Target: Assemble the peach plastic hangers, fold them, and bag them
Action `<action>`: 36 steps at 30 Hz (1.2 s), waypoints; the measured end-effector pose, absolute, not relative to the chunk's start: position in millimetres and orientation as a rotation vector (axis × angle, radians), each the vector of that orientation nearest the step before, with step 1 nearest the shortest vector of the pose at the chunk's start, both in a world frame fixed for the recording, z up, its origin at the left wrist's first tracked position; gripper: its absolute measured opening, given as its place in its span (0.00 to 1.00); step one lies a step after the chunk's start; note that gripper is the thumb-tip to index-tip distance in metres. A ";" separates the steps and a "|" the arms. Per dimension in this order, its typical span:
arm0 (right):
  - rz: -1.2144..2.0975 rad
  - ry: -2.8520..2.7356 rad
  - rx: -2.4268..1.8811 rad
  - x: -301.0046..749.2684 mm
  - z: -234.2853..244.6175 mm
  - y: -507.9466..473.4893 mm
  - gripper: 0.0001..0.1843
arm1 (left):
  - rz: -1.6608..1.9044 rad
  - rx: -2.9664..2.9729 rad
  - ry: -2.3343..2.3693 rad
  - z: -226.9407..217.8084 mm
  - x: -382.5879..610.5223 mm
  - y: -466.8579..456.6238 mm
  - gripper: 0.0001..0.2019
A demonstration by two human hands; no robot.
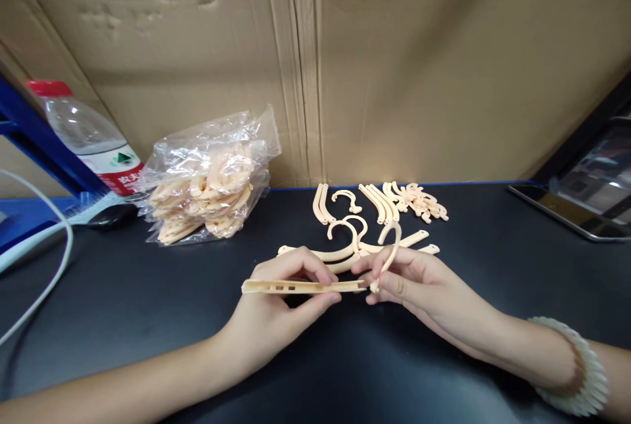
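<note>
My left hand pinches a cream plastic hanger arm, held level with its slotted edge toward me. In my right hand is a curved hanger hook, its base gripped between thumb and fingers. The hook's base is close to the right end of the arm; whether they touch I cannot tell. Just behind my hands lie hangers with hooks and arms together, partly covered by my fingers.
Loose hanger arms, a pile of hooks and clear bags of cream parts lie on the black table. A bottle, black mouse and white cable are left; a tablet-like device is right. Cardboard stands behind.
</note>
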State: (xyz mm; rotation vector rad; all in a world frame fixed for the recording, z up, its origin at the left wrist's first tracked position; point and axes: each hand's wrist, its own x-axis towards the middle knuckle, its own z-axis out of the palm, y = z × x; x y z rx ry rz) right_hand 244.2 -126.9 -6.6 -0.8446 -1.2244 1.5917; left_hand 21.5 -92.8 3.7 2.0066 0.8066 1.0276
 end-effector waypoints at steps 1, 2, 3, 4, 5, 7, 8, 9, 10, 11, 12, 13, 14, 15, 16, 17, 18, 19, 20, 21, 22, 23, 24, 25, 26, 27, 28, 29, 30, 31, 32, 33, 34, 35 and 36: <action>1.616 -1.235 -0.831 244.4 -6.2 -127.1 0.05 | 1.032 2.033 0.781 4.0 21.6 -93.3 0.04; 1.637 -1.246 -0.818 244.5 -5.9 -127.4 0.05 | 1.039 2.057 0.753 4.5 21.7 -94.0 0.05; 1.651 -1.257 -0.812 244.4 -5.6 -127.7 0.06 | 1.047 2.082 0.729 5.0 21.9 -94.6 0.05; 1.657 -1.265 -0.815 244.2 -5.4 -128.0 0.06 | 1.057 2.111 0.702 5.6 22.2 -95.4 0.05; 1.657 -1.269 -0.825 243.9 -5.2 -128.2 0.07 | 1.065 2.140 0.683 6.0 22.4 -96.1 0.05; 1.655 -1.278 -0.843 243.0 -5.1 -128.3 0.08 | 1.065 2.189 0.671 6.4 22.6 -97.3 0.05; 1.654 -1.280 -0.847 242.5 -5.0 -128.2 0.08 | 1.054 2.207 0.673 6.3 22.5 -97.8 0.05; 1.653 -1.283 -0.848 242.1 -4.9 -128.0 0.08 | 1.044 2.221 0.678 6.1 22.3 -98.2 0.05; 1.650 -1.284 -0.851 241.7 -4.7 -127.9 0.08 | 1.035 2.230 0.677 5.8 21.9 -98.7 0.05; 1.645 -1.284 -0.855 241.5 -4.5 -127.8 0.08 | 1.030 2.235 0.668 5.5 21.5 -99.2 0.05; 1.636 -1.283 -0.863 241.3 -4.3 -127.8 0.08 | 1.030 2.241 0.649 5.3 21.1 -99.8 0.05; 1.624 -1.284 -0.873 241.2 -4.0 -127.9 0.09 | 1.033 2.245 0.628 5.3 20.6 -100.4 0.05; 1.612 -1.291 -0.882 241.1 -3.7 -128.1 0.09 | 1.035 2.248 0.608 5.4 20.2 -101.2 0.05; 1.598 -1.303 -0.888 241.1 -3.4 -128.4 0.09 | 1.032 2.252 0.594 5.7 19.9 -102.1 0.06; 1.587 -1.317 -0.893 241.0 -3.2 -128.7 0.09 | 1.026 2.258 0.580 6.2 19.7 -102.9 0.06; 1.576 -1.332 -0.894 240.8 -3.0 -129.1 0.09 | 1.019 2.267 0.568 6.7 19.6 -103.6 0.07; 1.567 -1.345 -0.895 240.6 -3.0 -129.4 0.09 | 1.013 2.276 0.560 7.3 19.6 -104.2 0.07; 1.557 -1.353 -0.893 240.4 -3.1 -129.7 0.09 | 1.007 2.283 0.556 7.7 19.6 -104.4 0.07; 1.547 -1.357 -0.890 240.0 -3.3 -130.0 0.09 | 1.007 2.289 0.555 7.8 19.7 -104.4 0.07; 1.537 -1.362 -0.888 239.6 -3.7 -130.1 0.09 | 1.006 2.293 0.558 7.7 19.9 -104.2 0.06; 1.526 -1.366 -0.887 239.2 -4.1 -130.2 0.09 | 1.005 2.294 0.565 7.3 20.2 -103.9 0.06; 1.514 -1.372 -0.888 238.7 -4.6 -130.2 0.09 | 1.007 2.289 0.572 6.6 20.6 -103.6 0.06; 1.503 -1.380 -0.890 238.2 -5.1 -130.2 0.10 | 1.010 2.277 0.584 5.8 21.2 -103.4 0.06; 1.492 -1.387 -0.894 237.7 -5.7 -130.1 0.10 | 1.014 2.257 0.599 5.0 21.9 -103.5 0.06; 1.482 -1.388 -0.900 237.2 -6.2 -130.0 0.11 | 1.016 2.223 0.622 4.3 22.9 -104.0 0.05; 1.473 -1.383 -0.906 236.7 -6.7 -129.9 0.12 | 1.013 2.177 0.650 3.8 23.9 -104.7 0.05; 1.465 -1.372 -0.909 236.2 -7.2 -129.7 0.12 | 1.009 2.123 0.681 3.4 24.9 -105.6 0.05; 1.458 -1.357 -0.910 235.8 -7.5 -129.7 0.13 | 0.997 2.068 0.711 3.3 26.0 -106.5 0.06; 1.455 -1.342 -0.911 235.5 -7.7 -129.7 0.13 | 0.986 2.017 0.739 3.3 27.0 -107.3 0.06; 1.454 -1.330 -0.908 235.1 -7.7 -129.8 0.13 | 0.976 1.973 0.762 3.4 27.9 -107.6 0.06; 1.458 -1.320 -0.899 234.9 -7.4 -130.0 0.13 | 0.971 1.928 0.779 3.4 28.7 -107.5 0.06; 1.465 -1.314 -0.885 234.6 -7.0 -130.3 0.12 | 0.972 1.878 0.789 3.3 29.4 -106.9 0.06; 1.466 -1.309 -0.871 234.4 -6.4 -130.7 0.12 | 0.974 1.814 0.795 3.2 30.0 -106.0 0.05; 1.454 -1.309 -0.860 234.3 -5.6 -131.1 0.12 | 0.981 1.741 0.796 3.0 30.6 -104.7 0.05; 1.427 -1.316 -0.855 234.2 -4.8 -131.5 0.11 | 0.993 1.662 0.796 2.8 31.1 -103.3 0.06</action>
